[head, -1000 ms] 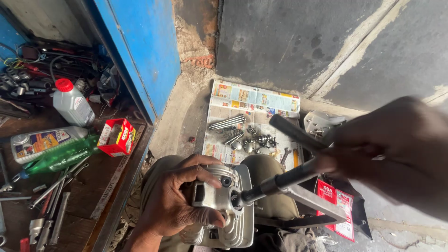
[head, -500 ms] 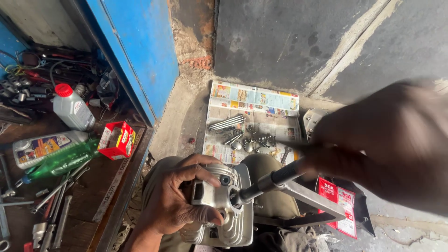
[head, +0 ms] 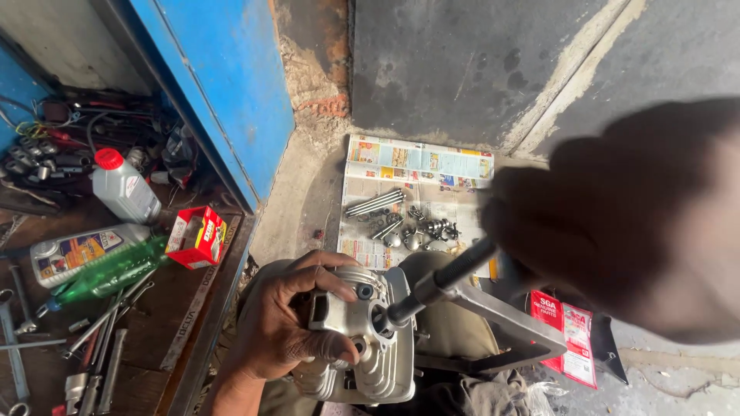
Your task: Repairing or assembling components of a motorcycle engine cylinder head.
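My left hand (head: 281,331) grips a silver finned engine cylinder head (head: 362,339) from its left side, low in the middle of the view. A dark metal tool shaft (head: 443,283) has its tip set into a round hole on the head's face. My right hand (head: 624,223) holds the upper end of that shaft; it is very close to the camera, large and blurred. A flat metal bar (head: 509,316) lies under the shaft.
A newspaper sheet (head: 420,166) on the floor carries several bolts and small metal parts (head: 420,231). At left, an open drawer holds wrenches (head: 100,339), a white bottle with a red cap (head: 123,189), a green bottle (head: 108,273) and a red box (head: 196,236). A red packet (head: 566,339) lies at right.
My right hand has come up towards the camera and now fills the right side of the view. The left hand and the cylinder head have stayed put.
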